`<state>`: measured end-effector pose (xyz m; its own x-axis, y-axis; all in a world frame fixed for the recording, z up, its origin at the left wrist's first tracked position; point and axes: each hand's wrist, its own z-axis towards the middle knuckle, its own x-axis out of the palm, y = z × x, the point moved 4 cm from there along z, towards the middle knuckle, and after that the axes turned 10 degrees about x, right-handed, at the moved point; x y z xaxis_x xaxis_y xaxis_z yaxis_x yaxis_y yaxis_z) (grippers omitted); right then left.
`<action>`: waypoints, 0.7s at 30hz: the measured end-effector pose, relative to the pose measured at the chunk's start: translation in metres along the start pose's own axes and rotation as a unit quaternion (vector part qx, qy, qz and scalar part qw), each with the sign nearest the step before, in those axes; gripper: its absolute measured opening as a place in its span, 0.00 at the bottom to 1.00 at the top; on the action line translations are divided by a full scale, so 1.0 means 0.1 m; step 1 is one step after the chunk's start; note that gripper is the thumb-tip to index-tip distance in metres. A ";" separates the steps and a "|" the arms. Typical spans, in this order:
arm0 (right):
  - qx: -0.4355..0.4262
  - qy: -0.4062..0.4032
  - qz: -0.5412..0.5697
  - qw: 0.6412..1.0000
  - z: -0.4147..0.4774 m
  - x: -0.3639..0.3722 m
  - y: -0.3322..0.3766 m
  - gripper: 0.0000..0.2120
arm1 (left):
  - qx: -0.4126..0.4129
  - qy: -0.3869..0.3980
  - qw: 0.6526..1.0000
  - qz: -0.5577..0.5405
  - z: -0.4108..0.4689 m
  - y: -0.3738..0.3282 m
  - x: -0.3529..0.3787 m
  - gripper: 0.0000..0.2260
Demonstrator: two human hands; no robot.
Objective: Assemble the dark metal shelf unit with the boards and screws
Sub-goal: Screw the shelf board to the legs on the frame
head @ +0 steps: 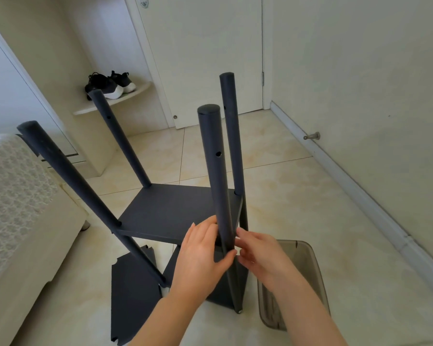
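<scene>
I see both hands low on the near right post (214, 171) of the shelf unit (68, 176), which stands on the tiled floor (310, 221) in the middle of the room. My left hand (200, 258) has its grip clamped on that post, thumb hooked across the front and fingers behind. My right hand (258, 253) curls its fingertips against the post's right side, grip closed on it; whether anything small sits between them I cannot tell. One fitted board (175, 208) spans the four posts. A loose board (133, 295) lies flat, near left. A smoky plastic bin (308, 265) lies just right of the hands.
</scene>
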<state>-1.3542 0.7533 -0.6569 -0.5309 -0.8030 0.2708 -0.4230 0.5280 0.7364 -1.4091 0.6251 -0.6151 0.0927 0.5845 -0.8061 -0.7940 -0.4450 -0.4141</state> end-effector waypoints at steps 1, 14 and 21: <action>0.000 -0.005 -0.003 1.000 0.01 0.03 0.00 0.11 | 0.000 0.003 1.000 -0.001 -0.01 0.01 0.00 0.19; -0.004 -0.039 0.015 0.999 0.04 -0.03 -0.04 0.07 | 0.000 0.088 0.979 0.181 -0.15 0.16 0.12 0.40; -0.004 0.007 0.019 1.000 0.04 -0.13 -0.01 0.11 | 0.001 0.055 0.984 0.170 -0.14 0.14 0.19 0.37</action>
<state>-1.3500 0.7640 -0.6642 -0.5360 -0.7863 0.3073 -0.3963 0.5558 0.7308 -1.4106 0.6204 -0.6420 -0.1143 0.3238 -0.9392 -0.7912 -0.6014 -0.1111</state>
